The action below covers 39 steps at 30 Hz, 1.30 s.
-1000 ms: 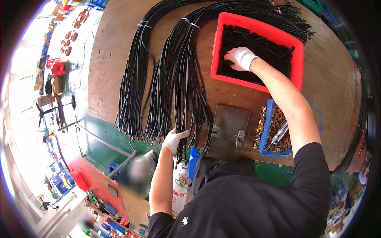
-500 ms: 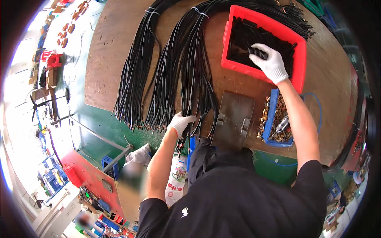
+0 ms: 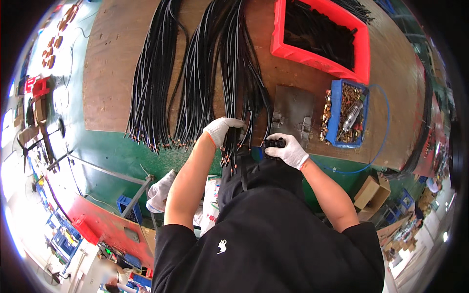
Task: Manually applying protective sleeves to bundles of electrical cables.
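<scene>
At the brown wooden workbench [image 3: 112, 63], your white-gloved left hand [image 3: 222, 131] clasps black copper-tipped cables [image 3: 228, 88] and your white-gloved right hand [image 3: 289, 151] grips short black tubes [image 3: 274, 143] just beside them, apparently a sleeving step that calls next for aligning tube and tip.

The tubes [image 3: 275, 143] in my right hand [image 3: 288, 150] and cables [image 3: 227, 83] in my left hand [image 3: 222, 131] bunch too tightly to count. Beyond my right: one red bin [image 3: 312, 61], one blue tray [image 3: 335, 111], one plate [image 3: 293, 101].
</scene>
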Tool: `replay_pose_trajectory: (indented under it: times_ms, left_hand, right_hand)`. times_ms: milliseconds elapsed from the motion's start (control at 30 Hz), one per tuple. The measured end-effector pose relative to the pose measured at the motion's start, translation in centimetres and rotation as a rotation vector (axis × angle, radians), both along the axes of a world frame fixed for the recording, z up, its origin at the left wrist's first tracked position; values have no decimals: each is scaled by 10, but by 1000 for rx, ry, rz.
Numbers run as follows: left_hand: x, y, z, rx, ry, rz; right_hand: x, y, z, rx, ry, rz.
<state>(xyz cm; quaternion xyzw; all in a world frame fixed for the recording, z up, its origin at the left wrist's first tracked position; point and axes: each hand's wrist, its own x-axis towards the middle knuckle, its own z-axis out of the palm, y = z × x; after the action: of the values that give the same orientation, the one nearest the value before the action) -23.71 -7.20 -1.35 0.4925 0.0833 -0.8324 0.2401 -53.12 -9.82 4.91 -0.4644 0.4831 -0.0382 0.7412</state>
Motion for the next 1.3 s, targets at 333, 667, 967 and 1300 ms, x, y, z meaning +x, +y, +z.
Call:
replay_pose_trajectory:
  times_ms: [333,667,967,1300]
  left_hand:
    - [-15,-7,15,-96,-73,-25]
    - [-29,4,24,-187,-102,263]
    - [-43,4,20,-240,-86,315]
    - [-50,1,20,-267,-71,300]
  right_hand:
    - [-14,18,11,-13,88,95]
    - [-35,16,45,-163,290,392]
    - [-38,16,45,-170,333,438]
    - [-39,18,39,-67,237,337]
